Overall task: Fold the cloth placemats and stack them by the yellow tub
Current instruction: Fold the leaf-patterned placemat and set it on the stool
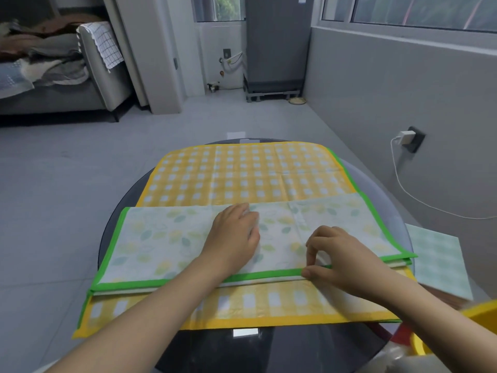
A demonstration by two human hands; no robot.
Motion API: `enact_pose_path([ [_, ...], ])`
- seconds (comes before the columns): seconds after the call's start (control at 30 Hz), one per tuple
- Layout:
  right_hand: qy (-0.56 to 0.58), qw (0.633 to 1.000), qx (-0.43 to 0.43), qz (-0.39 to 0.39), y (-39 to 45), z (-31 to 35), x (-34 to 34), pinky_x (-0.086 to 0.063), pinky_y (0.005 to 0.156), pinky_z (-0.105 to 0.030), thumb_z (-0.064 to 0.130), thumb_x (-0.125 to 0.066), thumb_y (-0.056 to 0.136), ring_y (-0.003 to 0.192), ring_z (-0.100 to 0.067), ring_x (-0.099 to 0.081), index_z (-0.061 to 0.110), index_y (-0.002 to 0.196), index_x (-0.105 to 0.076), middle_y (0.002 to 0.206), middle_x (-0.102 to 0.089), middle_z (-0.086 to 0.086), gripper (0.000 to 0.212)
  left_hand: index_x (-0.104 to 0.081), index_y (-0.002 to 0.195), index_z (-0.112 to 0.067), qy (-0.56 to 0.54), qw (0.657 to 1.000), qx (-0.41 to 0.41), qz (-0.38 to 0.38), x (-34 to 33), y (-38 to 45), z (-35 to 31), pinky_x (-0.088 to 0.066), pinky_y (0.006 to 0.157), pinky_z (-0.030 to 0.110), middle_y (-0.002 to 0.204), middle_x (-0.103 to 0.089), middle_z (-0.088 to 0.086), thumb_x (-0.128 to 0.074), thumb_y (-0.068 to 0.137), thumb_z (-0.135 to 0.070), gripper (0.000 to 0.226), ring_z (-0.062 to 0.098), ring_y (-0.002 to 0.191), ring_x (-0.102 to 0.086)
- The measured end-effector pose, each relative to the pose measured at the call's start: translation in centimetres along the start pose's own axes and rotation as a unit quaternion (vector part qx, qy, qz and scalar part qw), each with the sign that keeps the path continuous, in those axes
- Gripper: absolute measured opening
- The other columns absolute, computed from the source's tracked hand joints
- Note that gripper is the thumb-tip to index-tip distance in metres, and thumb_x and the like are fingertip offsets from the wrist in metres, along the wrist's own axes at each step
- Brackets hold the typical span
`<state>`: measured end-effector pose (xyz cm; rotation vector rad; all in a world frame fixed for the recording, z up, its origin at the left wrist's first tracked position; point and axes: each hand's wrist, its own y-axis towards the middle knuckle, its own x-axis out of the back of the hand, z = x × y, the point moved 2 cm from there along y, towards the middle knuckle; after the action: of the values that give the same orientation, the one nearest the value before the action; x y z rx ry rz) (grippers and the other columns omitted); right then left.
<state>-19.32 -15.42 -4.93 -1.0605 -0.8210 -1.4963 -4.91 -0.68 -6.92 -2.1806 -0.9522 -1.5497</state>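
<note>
Presently right hand pinches green hem of leaf-print placemat, table centre, atop yellow check placemat. Left hand flat, fingers straight, pressing fold. Yellow tub at 4 o'clock. Risk: layers slipping askew if press lifts early. Both forearms reach toward 12 o'clock.

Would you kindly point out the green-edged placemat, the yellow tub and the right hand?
green-edged placemat [161, 238]: head view, on its leaf-printed top, left half.
yellow tub [481, 310]: head view, on its rim at the lower right.
right hand [341, 258]: head view, on the back of the hand.
</note>
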Motion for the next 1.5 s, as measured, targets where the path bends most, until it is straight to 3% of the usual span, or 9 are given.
enact_pose_path([
  [0.1,-0.008,1.000,-0.002,0.018,0.5,0.2,0.3,-0.040,0.086,-0.026,0.047,-0.068,0.076,0.100,-0.006,-0.043,0.033,0.076,-0.057,0.101,-0.049,0.015,0.018,-0.009,0.151,-0.021,0.042,0.995,0.052,0.076,-1.1,1.1,0.1,0.010,0.118,0.037,0.159,0.006,0.005,-0.022,0.100,-0.038,0.055,0.019,0.146,0.011],
  [0.23,-0.032,0.998,-0.006,0.051,1.5,0.5,1.1,-0.041,0.081,-0.025,0.047,-0.070,0.073,0.099,-0.007,-0.042,0.031,0.083,-0.061,0.100,-0.048,0.013,0.021,0.007,0.150,-0.026,0.083,0.988,0.073,0.111,-2.2,1.5,0.5,0.014,0.117,0.043,0.158,0.017,0.002,-0.015,0.098,-0.048,0.061,0.019,0.144,0.021],
  [0.37,-0.036,0.999,0.002,0.033,3.2,1.0,1.2,-0.042,0.081,-0.025,0.047,-0.066,0.078,0.098,-0.008,-0.046,0.030,0.096,-0.062,0.100,-0.053,0.011,0.024,0.009,0.150,-0.027,0.097,0.987,0.072,0.101,-2.2,1.4,0.7,0.014,0.117,0.042,0.157,0.018,0.001,-0.013,0.097,-0.049,0.061,0.017,0.143,0.022],
  [0.47,-0.043,0.998,0.024,-0.038,5.4,1.2,0.1,-0.036,0.096,-0.026,0.041,-0.055,0.088,0.117,-0.013,-0.043,0.029,0.115,-0.058,0.122,-0.052,0.008,0.030,0.009,0.150,-0.027,0.095,0.989,0.070,0.085,-2.4,1.4,0.7,0.015,0.116,0.041,0.157,0.018,0.000,-0.012,0.097,-0.048,0.061,0.016,0.143,0.022],
  [0.63,-0.050,0.997,0.010,-0.053,8.5,0.7,-2.8,-0.005,0.116,-0.029,0.039,-0.027,0.099,0.145,-0.012,-0.009,0.028,0.147,-0.023,0.156,-0.019,0.005,0.049,0.009,0.150,-0.029,0.103,0.990,0.067,0.073,-2.3,1.4,0.6,0.015,0.116,0.039,0.158,0.018,-0.002,-0.013,0.098,-0.047,0.059,0.014,0.143,0.022],
  [0.8,-0.079,0.996,-0.040,-0.026,8.5,-2.0,-3.2,0.005,0.118,-0.031,0.054,-0.013,0.096,0.144,-0.008,0.007,0.035,0.149,-0.002,0.157,0.002,0.011,0.057,0.010,0.150,-0.030,0.108,0.989,0.065,0.075,-2.3,1.4,0.7,0.015,0.117,0.039,0.157,0.020,-0.003,-0.013,0.098,-0.048,0.059,0.013,0.143,0.022],
  [1.0,-0.100,0.983,-0.146,-0.041,7.3,-8.1,-0.7,0.002,0.119,-0.033,0.060,-0.014,0.093,0.145,-0.011,0.005,0.035,0.149,-0.003,0.158,0.003,0.007,0.062,0.014,0.148,-0.031,0.107,0.989,0.063,0.083,-2.1,1.2,0.6,0.016,0.116,0.037,0.156,0.023,-0.004,-0.011,0.098,-0.048,0.058,0.012,0.142,0.024],
  [1.27,-0.098,0.979,-0.170,-0.048,7.3,-8.4,-0.4,0.001,0.119,-0.035,0.057,-0.013,0.094,0.145,-0.014,0.005,0.030,0.150,-0.002,0.158,0.004,0.002,0.062,0.014,0.149,-0.030,0.105,0.989,0.062,0.083,-2.2,1.4,0.5,0.015,0.116,0.038,0.156,0.022,-0.004,-0.011,0.098,-0.048,0.059,0.012,0.142,0.024],
  [1.5,-0.039,0.995,-0.047,-0.083,8.9,-1.5,-2.2,0.006,0.118,-0.030,0.036,-0.017,0.101,0.145,-0.012,0.004,0.024,0.150,-0.008,0.158,-0.002,0.002,0.051,0.007,0.150,-0.027,0.100,0.989,0.066,0.090,-2.0,1.6,0.5,0.013,0.117,0.039,0.157,0.017,-0.003,-0.013,0.100,-0.043,0.057,0.013,0.144,0.020],
])
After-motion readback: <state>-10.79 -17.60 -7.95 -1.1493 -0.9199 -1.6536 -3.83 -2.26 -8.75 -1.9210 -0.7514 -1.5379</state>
